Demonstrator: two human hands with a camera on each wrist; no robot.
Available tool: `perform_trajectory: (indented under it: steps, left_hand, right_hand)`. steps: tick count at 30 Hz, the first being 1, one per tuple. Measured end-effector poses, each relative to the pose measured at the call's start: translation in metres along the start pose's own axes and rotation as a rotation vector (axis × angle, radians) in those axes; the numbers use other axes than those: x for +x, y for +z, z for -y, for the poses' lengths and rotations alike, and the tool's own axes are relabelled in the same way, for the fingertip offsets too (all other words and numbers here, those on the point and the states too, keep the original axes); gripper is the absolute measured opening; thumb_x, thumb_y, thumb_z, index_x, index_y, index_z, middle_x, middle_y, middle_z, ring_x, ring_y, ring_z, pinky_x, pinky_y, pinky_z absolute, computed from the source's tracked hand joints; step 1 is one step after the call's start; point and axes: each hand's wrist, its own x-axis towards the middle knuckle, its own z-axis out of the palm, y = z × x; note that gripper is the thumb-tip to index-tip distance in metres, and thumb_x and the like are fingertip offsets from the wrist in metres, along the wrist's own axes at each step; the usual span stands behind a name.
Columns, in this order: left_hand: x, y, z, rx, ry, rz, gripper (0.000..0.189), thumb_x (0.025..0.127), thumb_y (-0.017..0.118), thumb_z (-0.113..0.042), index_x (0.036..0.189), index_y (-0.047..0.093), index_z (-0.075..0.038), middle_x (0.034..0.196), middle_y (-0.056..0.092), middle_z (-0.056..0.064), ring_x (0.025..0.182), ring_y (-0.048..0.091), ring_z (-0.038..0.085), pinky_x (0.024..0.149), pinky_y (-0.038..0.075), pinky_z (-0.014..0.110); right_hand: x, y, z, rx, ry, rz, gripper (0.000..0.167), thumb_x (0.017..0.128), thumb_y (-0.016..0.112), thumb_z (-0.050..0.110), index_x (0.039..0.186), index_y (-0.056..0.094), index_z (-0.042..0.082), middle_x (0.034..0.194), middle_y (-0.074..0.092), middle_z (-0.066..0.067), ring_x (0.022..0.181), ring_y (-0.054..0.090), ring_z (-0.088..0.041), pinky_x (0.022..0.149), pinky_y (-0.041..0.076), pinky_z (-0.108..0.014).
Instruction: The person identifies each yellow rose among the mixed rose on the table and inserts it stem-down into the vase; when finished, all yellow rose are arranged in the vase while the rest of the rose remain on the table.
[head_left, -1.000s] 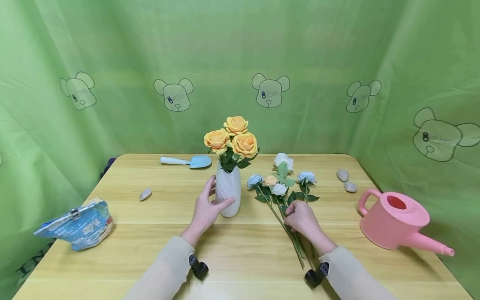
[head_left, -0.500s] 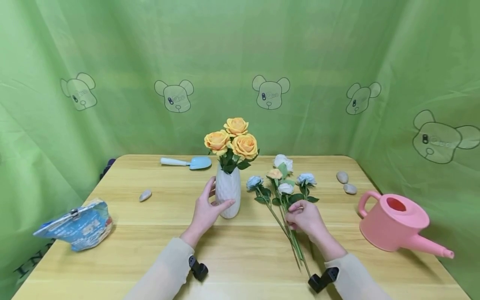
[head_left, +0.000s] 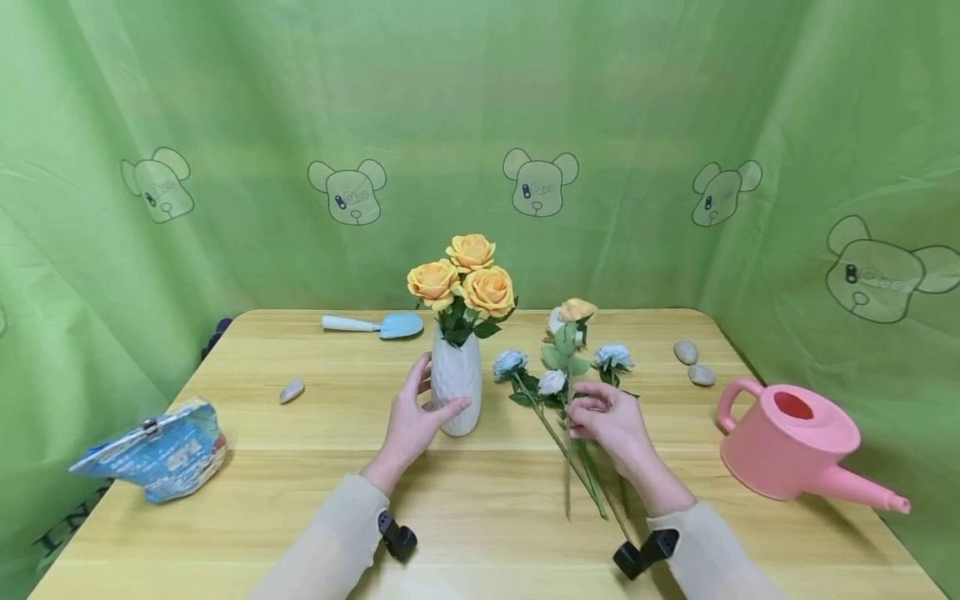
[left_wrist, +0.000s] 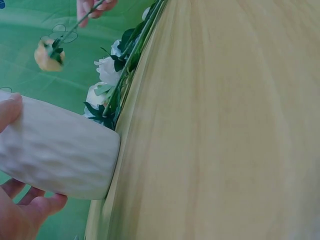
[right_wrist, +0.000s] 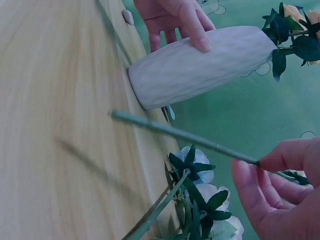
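A white textured vase (head_left: 456, 379) stands upright, with several yellow roses (head_left: 489, 290) in it. My left hand (head_left: 411, 415) holds the vase's left side, thumb across the front and fingers behind. My right hand (head_left: 613, 423) pinches the stem of a peach rose (head_left: 576, 311) between thumb and fingers. The right wrist view shows that stem (right_wrist: 185, 136) raised off the table, its lower end free. Beneath and beside it lie two blue roses (head_left: 511, 363) and a small white rose (head_left: 552, 382). Another white bloom is partly hidden behind the peach rose.
A pink watering can (head_left: 783, 437) stands at the right, with two stones (head_left: 685, 352) behind it. At the left are a clipped blue bag (head_left: 168, 454) and one stone (head_left: 291, 390). A light-blue trowel (head_left: 378, 325) lies near the wooden table's (head_left: 480, 533) back edge.
The peach rose has risen from among the lying flowers in my right hand, its bloom now farther back and higher. The left hand and vase have stayed put.
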Motion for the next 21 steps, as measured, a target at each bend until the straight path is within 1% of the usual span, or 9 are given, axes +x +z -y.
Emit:
perform_trajectory:
  steps: [2,5,7,9,13,21]
  left_hand:
    - [0.0,0.0,0.0,0.003,-0.001,-0.001,0.081,0.078,0.076,-0.012,0.144,0.03,-0.006,0.136,0.042,0.021,0.118,0.044,0.036,0.092,0.044,0.05]
    - [0.0,0.0,0.0,0.004,0.001,-0.002,0.081,0.078,0.076,-0.012,0.144,0.03,-0.006,0.136,0.042,0.021,0.118,0.044,0.036,0.092,0.044,0.05]
    - [0.001,0.0,0.0,0.005,0.002,-0.004,0.081,0.078,0.076,-0.012,0.144,0.03,-0.006,0.136,0.042,0.021,0.118,0.045,0.036,0.092,0.044,0.05]
    - [0.001,0.0,0.0,0.005,0.001,-0.003,0.081,0.077,0.076,-0.012,0.144,0.03,-0.006,0.136,0.042,0.021,0.118,0.045,0.037,0.092,0.044,0.05]
    - [0.001,0.0,-0.001,0.006,-0.003,-0.001,0.081,0.078,0.076,-0.012,0.144,0.03,-0.007,0.135,0.042,0.022,0.117,0.045,0.037,0.091,0.044,0.05]
    - [0.0,0.0,0.0,0.008,-0.005,0.0,0.081,0.078,0.076,-0.012,0.144,0.031,-0.006,0.134,0.043,0.022,0.116,0.045,0.037,0.091,0.045,0.05]
  right_hand:
    - [0.0,0.001,0.002,0.036,-0.015,0.0,0.043,0.082,0.059,-0.009,0.123,0.048,-0.008,0.099,0.058,-0.022,0.073,0.062,-0.023,0.066,0.056,-0.033]
    - [0.0,0.003,0.009,0.115,-0.051,-0.01,0.037,0.082,0.059,-0.009,0.118,0.049,-0.006,0.093,0.059,-0.013,0.071,0.062,-0.018,0.067,0.056,-0.033]
    - [-0.001,0.004,0.017,0.181,-0.087,-0.016,0.033,0.082,0.058,-0.01,0.113,0.049,-0.003,0.088,0.06,-0.008,0.07,0.062,-0.016,0.067,0.056,-0.032]
    - [-0.003,0.007,0.025,0.256,-0.141,-0.022,0.029,0.082,0.057,-0.012,0.108,0.049,0.0,0.085,0.06,-0.006,0.068,0.063,-0.016,0.066,0.056,-0.032]
    - [-0.006,0.013,0.043,0.387,-0.27,-0.045,0.025,0.083,0.056,-0.015,0.101,0.05,0.002,0.083,0.061,-0.008,0.068,0.064,-0.018,0.066,0.056,-0.034]
    - [-0.009,0.028,0.087,0.617,-0.47,-0.088,0.021,0.082,0.059,-0.015,0.098,0.051,-0.004,0.082,0.063,-0.015,0.069,0.066,-0.025,0.066,0.055,-0.04]
